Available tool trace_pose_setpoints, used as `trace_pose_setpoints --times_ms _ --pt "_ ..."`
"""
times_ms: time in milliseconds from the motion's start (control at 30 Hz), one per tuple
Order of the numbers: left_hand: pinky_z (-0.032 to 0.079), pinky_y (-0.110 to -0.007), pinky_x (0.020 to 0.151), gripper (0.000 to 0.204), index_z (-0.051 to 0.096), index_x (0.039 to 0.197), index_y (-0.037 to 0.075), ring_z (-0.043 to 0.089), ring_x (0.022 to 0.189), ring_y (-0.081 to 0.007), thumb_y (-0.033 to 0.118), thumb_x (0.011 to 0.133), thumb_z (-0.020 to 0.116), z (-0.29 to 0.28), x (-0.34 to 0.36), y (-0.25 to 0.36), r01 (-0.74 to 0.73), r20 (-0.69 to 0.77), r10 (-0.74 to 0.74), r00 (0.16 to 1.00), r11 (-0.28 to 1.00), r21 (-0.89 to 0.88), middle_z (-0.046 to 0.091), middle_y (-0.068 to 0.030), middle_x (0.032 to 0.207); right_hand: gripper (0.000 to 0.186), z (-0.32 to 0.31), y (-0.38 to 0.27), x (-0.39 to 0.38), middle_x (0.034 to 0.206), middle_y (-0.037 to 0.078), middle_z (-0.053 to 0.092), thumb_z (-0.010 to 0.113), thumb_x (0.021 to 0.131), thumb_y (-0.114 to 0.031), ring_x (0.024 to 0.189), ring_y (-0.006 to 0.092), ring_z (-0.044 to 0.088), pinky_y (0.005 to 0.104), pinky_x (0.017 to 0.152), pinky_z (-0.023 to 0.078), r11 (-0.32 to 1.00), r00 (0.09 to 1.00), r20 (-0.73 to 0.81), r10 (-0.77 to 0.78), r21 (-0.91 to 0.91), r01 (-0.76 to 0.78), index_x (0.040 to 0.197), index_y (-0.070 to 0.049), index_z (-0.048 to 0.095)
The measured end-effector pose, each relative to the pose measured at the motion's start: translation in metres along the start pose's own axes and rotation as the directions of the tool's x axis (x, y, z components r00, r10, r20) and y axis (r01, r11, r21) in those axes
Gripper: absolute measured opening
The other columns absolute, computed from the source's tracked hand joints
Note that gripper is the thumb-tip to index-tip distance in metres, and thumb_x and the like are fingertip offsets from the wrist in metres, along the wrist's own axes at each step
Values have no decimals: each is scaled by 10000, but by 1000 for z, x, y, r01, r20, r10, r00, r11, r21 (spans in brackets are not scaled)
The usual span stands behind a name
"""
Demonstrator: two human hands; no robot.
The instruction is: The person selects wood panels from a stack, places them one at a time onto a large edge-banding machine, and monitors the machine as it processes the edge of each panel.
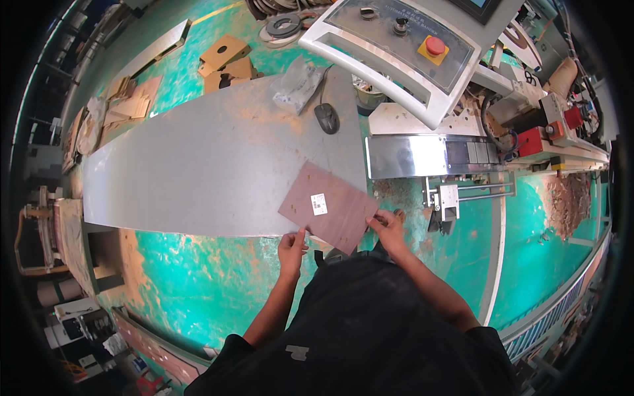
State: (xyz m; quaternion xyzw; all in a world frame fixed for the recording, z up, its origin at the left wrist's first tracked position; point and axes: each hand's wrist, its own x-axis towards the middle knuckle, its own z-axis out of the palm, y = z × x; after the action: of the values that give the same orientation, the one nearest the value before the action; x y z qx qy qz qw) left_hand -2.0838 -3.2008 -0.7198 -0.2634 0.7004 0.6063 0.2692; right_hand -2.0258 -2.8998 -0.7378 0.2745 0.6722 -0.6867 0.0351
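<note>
A flat rectangular brown board (pixel 337 219) lies tilted at the near edge of the grey table, its near corner reaching past that edge toward my body. On its upper face is a small white printed label (pixel 319 204). My right hand (pixel 388 231) pinches the board's right corner between thumb and fingers. At the near left edge of the board, my left hand (pixel 291 253) is closed, its thumb against the edge and the other fingers curled; the fingertips under the board are hidden.
The grey tabletop (pixel 191 165) carries dust, a black computer mouse (pixel 326 119) and a clear plastic bag (pixel 296 86). A machine control panel (pixel 403 43) with a red button overhangs at right, above a shiny metal guide (pixel 409 157). Cardboard boxes (pixel 228 63) stand on the green floor beyond.
</note>
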Motion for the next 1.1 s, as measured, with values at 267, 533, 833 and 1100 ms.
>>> trace_pose_setpoints --times_ms 267,533,833,1100 --pt "469 -475 1145 583 423 1538 80 569 1363 -308 349 1063 627 31 -24 34 400 561 -40 827 744 -536 553 -152 1501 285 25 -87 -30 972 61 664 745 981 -121 899 106 665 294 787 547 980 985 150 -82 193 52 1154 1 554" --pt "448 -479 1159 514 482 1501 37 577 1351 -294 150 1031 658 22 -37 57 15 361 269 893 784 -621 583 -100 1481 432 25 -117 -17 1174 120 693 736 984 -110 1065 180 689 339 928 551 985 970 176 -170 16 170 1347 10 534" --pt "506 -422 1056 496 660 1364 15 648 1202 -370 -37 871 676 60 -104 162 -944 373 876 306 230 235 644 -190 1327 852 7 -215 -98 1495 230 538 836 916 -363 1359 282 578 413 1100 491 929 848 387 -362 77 361 1541 48 428" --pt "341 -535 1230 632 553 1520 116 495 1431 -366 59 896 639 162 -63 140 -946 780 624 45 -223 233 528 -161 1546 254 -40 -115 -64 1146 61 734 714 1002 -170 1055 174 710 352 923 548 701 981 -178 81 710 71 1204 -19 692"
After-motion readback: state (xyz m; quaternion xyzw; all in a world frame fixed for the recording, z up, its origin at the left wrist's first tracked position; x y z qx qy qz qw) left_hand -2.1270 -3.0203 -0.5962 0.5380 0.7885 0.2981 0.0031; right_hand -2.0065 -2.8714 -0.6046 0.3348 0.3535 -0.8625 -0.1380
